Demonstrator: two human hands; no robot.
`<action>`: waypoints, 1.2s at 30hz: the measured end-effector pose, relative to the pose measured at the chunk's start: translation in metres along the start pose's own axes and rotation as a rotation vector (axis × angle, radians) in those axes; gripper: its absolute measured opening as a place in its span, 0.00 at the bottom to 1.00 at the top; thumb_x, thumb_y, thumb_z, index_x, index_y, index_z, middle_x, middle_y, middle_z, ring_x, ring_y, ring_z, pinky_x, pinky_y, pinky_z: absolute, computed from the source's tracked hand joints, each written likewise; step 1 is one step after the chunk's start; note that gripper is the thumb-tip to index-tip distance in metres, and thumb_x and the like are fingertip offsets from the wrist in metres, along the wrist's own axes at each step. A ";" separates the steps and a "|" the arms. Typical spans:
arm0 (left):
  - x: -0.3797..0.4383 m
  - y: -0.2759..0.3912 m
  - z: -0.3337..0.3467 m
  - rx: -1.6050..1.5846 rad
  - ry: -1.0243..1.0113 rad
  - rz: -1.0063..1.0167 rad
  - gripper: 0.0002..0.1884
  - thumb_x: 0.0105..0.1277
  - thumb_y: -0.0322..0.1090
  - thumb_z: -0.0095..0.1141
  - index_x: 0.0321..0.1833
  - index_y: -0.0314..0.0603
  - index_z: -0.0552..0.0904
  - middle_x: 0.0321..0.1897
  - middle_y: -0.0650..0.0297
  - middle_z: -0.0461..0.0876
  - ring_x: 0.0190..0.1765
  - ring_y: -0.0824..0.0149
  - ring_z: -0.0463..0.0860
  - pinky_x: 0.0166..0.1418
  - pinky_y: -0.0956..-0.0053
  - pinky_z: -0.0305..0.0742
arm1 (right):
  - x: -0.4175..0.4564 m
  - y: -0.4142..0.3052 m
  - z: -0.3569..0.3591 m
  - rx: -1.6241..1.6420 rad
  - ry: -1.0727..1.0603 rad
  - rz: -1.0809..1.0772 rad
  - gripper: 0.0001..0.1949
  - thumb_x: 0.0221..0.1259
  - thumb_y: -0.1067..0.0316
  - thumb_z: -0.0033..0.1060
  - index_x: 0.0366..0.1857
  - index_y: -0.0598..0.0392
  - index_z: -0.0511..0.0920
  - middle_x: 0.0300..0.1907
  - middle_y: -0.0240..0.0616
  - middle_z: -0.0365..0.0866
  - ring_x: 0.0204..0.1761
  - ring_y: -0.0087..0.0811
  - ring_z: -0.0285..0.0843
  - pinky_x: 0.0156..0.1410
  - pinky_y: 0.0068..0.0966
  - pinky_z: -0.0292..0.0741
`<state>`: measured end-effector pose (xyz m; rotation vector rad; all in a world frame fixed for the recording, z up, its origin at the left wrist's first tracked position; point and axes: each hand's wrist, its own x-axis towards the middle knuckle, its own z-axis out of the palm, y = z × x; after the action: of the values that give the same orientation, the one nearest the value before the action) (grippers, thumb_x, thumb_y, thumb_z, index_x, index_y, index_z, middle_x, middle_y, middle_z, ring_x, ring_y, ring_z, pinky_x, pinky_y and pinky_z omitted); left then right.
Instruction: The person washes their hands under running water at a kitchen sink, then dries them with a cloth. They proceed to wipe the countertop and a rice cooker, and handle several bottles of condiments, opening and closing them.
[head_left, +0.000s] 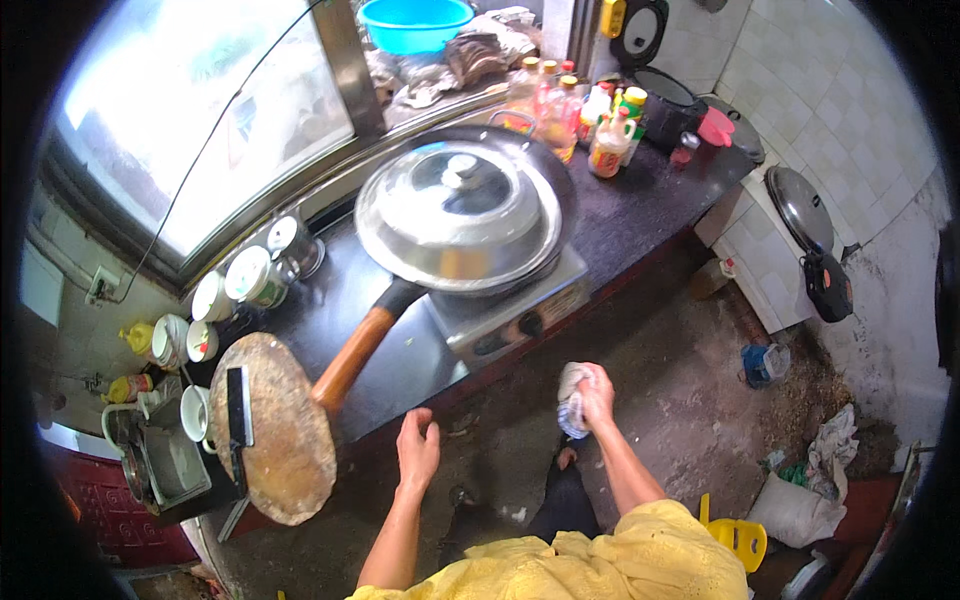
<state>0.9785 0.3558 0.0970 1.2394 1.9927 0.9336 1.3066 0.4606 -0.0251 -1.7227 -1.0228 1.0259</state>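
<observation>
My right hand (595, 392) grips a crumpled cloth (573, 420), pale with some blue, above the floor in front of the counter. By the counter's front edge is my left hand (418, 450), holding nothing, its fingers loosely curled and the thumb apart. A wok (565, 180) with a brown wooden handle (356, 360) rests on a gas stove (517, 319). Covering most of it is a shiny domed metal lid (420, 217) with a round knob. The handle points towards my left hand without touching it.
A cleaver (238, 420) lies on a round wooden chopping board (289, 442) at the left. Bowls and tubs (214, 296) line the window side. Several bottles (611, 146) and a black rice cooker (667, 112) stand at the counter's far right. A yellow plastic stool (739, 540) is behind my right side.
</observation>
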 end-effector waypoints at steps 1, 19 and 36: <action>-0.002 0.011 0.016 -0.044 -0.033 -0.068 0.10 0.68 0.30 0.55 0.49 0.35 0.78 0.40 0.51 0.85 0.46 0.56 0.85 0.53 0.65 0.78 | 0.026 0.000 -0.021 0.069 0.074 -0.059 0.17 0.58 0.74 0.58 0.52 0.55 0.81 0.47 0.42 0.87 0.48 0.34 0.83 0.58 0.30 0.77; 0.089 0.233 0.246 -0.230 -0.209 0.038 0.13 0.73 0.33 0.52 0.57 0.38 0.81 0.34 0.54 0.87 0.38 0.62 0.88 0.45 0.68 0.81 | 0.294 -0.123 -0.008 -0.907 -0.554 -1.014 0.25 0.67 0.53 0.58 0.68 0.41 0.73 0.74 0.41 0.65 0.72 0.51 0.63 0.77 0.51 0.56; 0.449 0.376 0.368 -0.042 0.770 -0.175 0.60 0.45 0.47 0.80 0.77 0.40 0.54 0.74 0.43 0.58 0.75 0.42 0.61 0.73 0.44 0.61 | 0.414 -0.150 0.006 -0.574 -0.387 -0.848 0.17 0.54 0.75 0.62 0.50 0.54 0.79 0.52 0.45 0.79 0.59 0.50 0.73 0.65 0.46 0.66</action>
<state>1.2815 0.9762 0.1374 0.7027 2.5784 1.5034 1.4040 0.8872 0.0246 -1.2571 -2.2102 0.5194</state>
